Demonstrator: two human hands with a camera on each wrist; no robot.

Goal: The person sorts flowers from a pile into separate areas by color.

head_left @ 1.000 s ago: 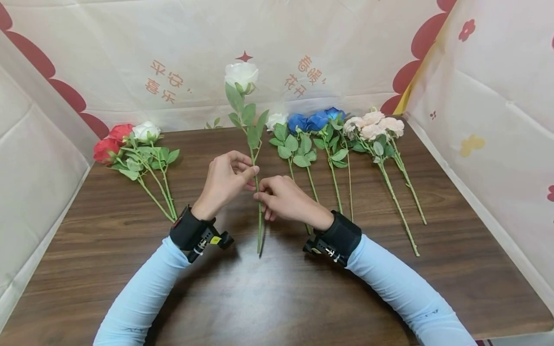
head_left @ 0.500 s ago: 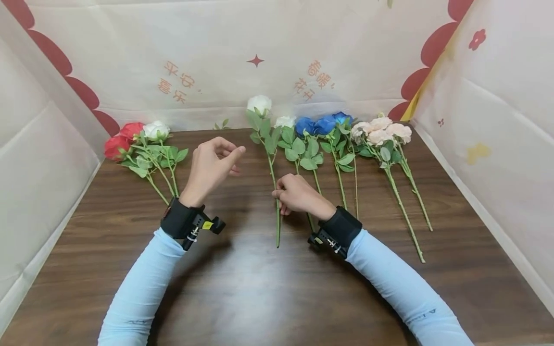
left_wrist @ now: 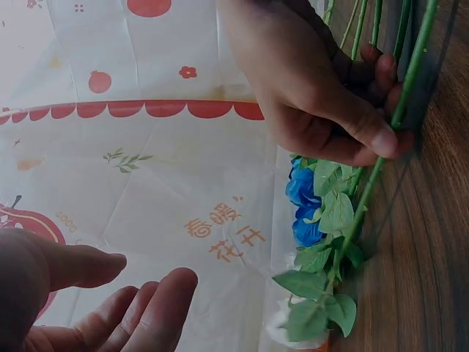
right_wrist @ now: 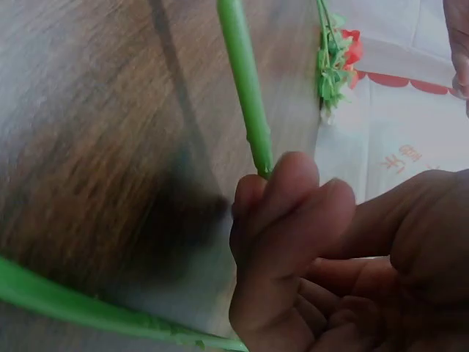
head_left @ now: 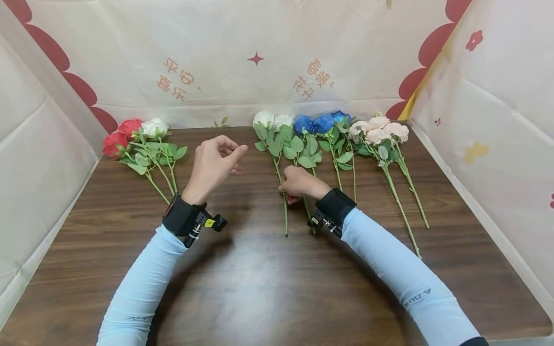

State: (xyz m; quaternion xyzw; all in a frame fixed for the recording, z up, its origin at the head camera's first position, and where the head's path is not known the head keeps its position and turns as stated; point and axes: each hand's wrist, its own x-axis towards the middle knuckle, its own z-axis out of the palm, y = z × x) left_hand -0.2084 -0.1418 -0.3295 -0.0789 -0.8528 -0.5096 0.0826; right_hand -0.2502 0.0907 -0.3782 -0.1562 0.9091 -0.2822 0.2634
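Note:
My right hand (head_left: 301, 183) pinches the green stem of a white rose (head_left: 263, 118) between thumb and fingers, close over the table. In the left wrist view its thumb presses on the stem (left_wrist: 375, 176), and the leaves and white bloom point toward the back cloth. A second white rose (head_left: 284, 121) lies right beside it, their leaves overlapping. My left hand (head_left: 215, 166) hovers left of them over the table, fingers loosely bent with a gap to the thumb, holding nothing.
Blue roses (head_left: 322, 123) lie just right of the white ones, then pale pink flowers (head_left: 381, 129) farther right. Red roses (head_left: 116, 144) and another white rose (head_left: 154, 127) lie at the back left. Cloth walls (head_left: 255, 86) border the wooden table (head_left: 242, 288).
My left hand let go of the white rose's stem and moved left. My right hand lowered the rose to the right, bringing its bloom down beside the other white rose.

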